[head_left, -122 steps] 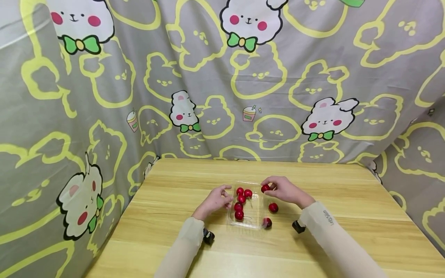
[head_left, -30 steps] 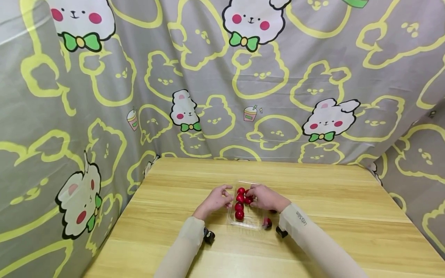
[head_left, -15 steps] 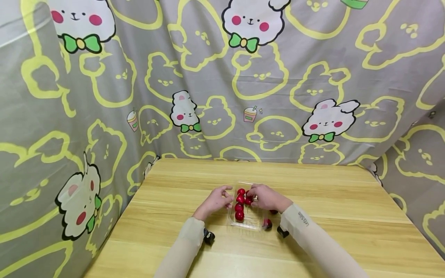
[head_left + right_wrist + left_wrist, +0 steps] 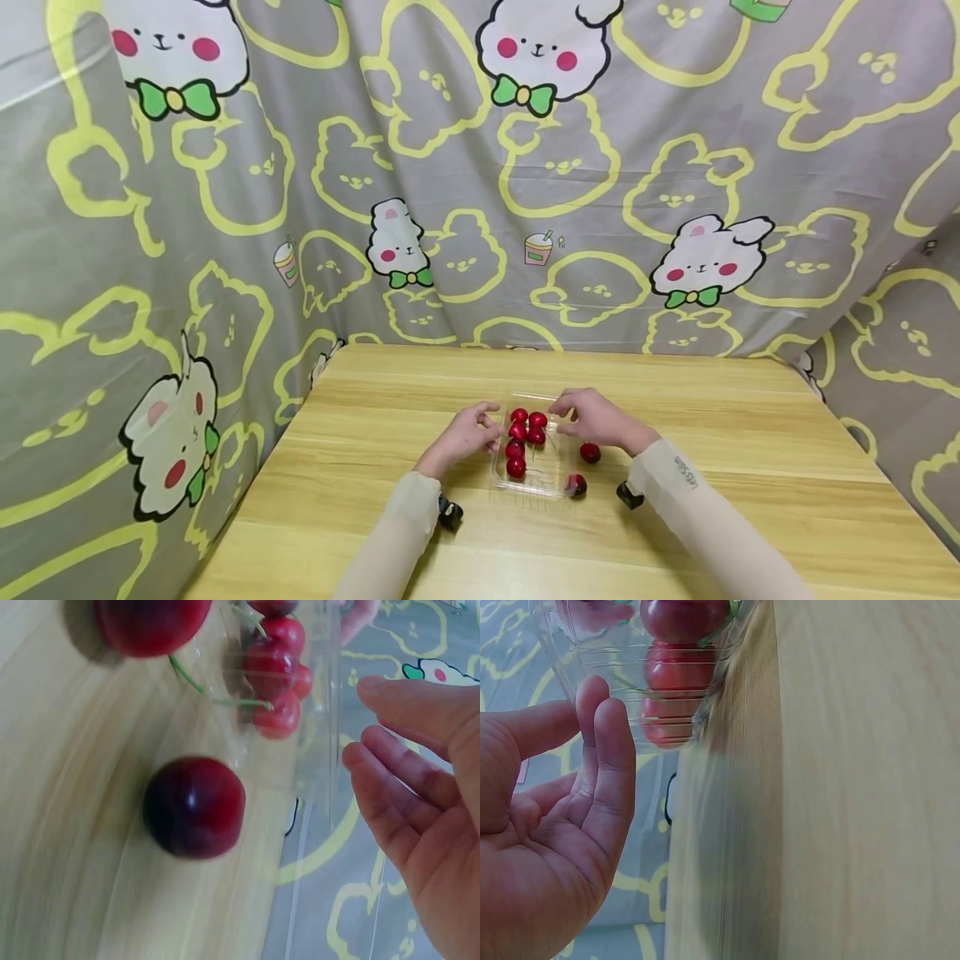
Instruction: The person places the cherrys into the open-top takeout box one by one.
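In the head view, a clear plastic container [image 4: 551,475] on the wooden table holds several red cherries [image 4: 515,467], some with green stems. My left hand [image 4: 467,429] is at its left side, fingers loosely bent; in the left wrist view the fingertips [image 4: 613,712] are close against the clear wall, contact uncertain. Over the right rim is my right hand [image 4: 600,418], holding nothing; in the right wrist view its thumb and fingers stand apart. Two cherries lie outside: a dark red cherry [image 4: 590,452] below the right hand and another cherry [image 4: 577,485] by the container's lower right corner.
The light wooden table [image 4: 712,433] extends around the container on all sides. A grey patterned curtain [image 4: 480,167] hangs behind it and along the left and right. A small black device [image 4: 450,511] sits under the left wrist, another black device [image 4: 630,496] under the right.
My right hand carried a cherry from the right into the container, let it go among the others, and has drawn back to the right rim. The left hand has stayed put.
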The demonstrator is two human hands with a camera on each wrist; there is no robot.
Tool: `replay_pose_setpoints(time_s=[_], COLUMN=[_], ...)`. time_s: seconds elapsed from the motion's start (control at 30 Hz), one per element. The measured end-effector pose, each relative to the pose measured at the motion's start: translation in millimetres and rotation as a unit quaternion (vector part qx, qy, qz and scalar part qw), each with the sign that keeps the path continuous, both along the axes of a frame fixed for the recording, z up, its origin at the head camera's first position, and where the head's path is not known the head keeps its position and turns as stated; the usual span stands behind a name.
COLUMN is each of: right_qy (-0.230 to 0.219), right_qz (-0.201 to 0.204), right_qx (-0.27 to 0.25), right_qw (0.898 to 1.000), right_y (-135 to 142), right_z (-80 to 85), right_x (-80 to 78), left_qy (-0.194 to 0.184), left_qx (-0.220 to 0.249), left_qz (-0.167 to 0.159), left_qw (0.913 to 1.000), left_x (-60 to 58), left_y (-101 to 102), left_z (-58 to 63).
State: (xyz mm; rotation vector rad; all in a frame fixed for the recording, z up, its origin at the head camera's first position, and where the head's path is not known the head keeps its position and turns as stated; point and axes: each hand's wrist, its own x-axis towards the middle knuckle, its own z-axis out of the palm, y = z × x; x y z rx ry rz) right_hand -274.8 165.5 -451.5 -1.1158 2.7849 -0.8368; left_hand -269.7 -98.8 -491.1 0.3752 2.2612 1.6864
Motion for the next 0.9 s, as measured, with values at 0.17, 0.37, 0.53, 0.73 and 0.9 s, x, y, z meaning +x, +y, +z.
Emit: replay_pose_setpoints(time_s=[0.17, 0.37, 0.53, 0.73, 0.9], right_qy=[0.002, -0.004, -0.045, -0.081, -0.093], right_qz=[-0.016, -0.021, -0.028, -0.026, -0.018], right_qx=[-0.015, -0.025, -0.009, 0.017, 0.020], right_qw=[1.000, 0.999, 0.999, 0.996, 0.995], right_y=[14.7, 33.8, 47.1, 54.4, 55.4], right_z=[-0.7, -5.2, -8.6, -17.9, -25.6], right_x=[0.7, 1.2, 5.4, 11.3, 14.0], left_qy=[0.003, 0.003, 0.004, 0.006, 0.004], left_qx=[-0.004, -0.005, -0.004, -0.006, -0.005], left_qz=[0.003, 0.003, 0.001, -0.002, -0.006], left_qw=[1.0000, 1.0000, 1.0000, 1.0000, 1.0000], left_x=[1.3, 0.9, -0.1, 3.0, 15.3], left_y=[0.0, -0.4, -0.4, -0.1, 1.4], left_z=[0.9, 0.8, -0.2, 5.8, 24.9])
